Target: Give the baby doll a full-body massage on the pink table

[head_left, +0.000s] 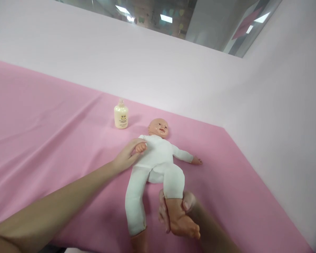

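Observation:
A baby doll [158, 151] with a white cloth body lies on its back on the pink sheet, its head toward the wall. My left hand [127, 153] is closed around the doll's small fist [140, 147], beside its chest. From underneath, my right hand [189, 202] wraps the doll's bent lower leg [175, 209], above the foot. That leg is lifted, while the other leg [135, 203] stretches toward me. The doll's free arm [183, 153] reaches out to the side on the sheet.
A cream-coloured bottle [121, 115] with a printed label stands left of the doll's head. White walls [152, 66] border the pink sheet [55, 116] at the back and right. Above the back wall, a glass window [158, 14] shows ceiling lights. Wrinkles cross the sheet at left.

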{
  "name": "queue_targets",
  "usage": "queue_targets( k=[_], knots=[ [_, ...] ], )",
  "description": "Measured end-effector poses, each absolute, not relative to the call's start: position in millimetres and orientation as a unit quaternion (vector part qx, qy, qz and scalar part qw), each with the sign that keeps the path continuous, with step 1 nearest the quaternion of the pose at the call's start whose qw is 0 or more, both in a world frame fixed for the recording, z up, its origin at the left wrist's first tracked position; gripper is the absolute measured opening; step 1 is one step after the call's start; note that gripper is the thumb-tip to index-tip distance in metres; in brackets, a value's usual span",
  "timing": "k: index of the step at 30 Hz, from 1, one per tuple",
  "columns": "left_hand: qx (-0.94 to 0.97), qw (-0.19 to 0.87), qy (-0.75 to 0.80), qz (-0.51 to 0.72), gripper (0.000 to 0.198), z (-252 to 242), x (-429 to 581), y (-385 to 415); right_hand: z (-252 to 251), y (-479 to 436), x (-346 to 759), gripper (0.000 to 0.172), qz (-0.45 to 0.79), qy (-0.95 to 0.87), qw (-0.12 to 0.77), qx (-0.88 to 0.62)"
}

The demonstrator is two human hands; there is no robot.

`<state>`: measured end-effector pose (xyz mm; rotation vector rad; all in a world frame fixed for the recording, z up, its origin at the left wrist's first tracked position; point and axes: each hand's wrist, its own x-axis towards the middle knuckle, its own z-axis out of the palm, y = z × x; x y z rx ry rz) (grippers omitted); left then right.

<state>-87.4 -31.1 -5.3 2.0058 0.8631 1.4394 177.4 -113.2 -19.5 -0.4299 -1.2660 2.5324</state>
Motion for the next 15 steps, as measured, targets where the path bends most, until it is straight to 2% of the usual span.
queue_targets(
  k=[3, 6, 9, 15],
  knots=[
    [0.825, 0.181, 0.273, 0.461, 0.035, -8.6, -88.4, -30.1, -27.2, -111.5, 178.5, 0.063, 0.888, -0.415, 0.169, -0.103],
    [0.867, 0.121, 0.243, 0.418, 0.036, -12.4, -86.1, -28.8, -23.3, -111.7, 177.1, 0.057, 0.860, -0.399, 0.270, -0.166],
    [0.894, 0.071, 0.240, 0.371, 0.035, -15.1, -82.8, -30.7, -14.6, -112.7, 173.3, 0.052, 0.839, -0.374, 0.335, -0.210],
    [0.908, 0.030, 0.260, 0.328, 0.036, -14.8, -81.7, -35.2, -9.5, -112.3, 169.2, 0.050, 0.830, -0.333, 0.360, -0.266]
  ],
)
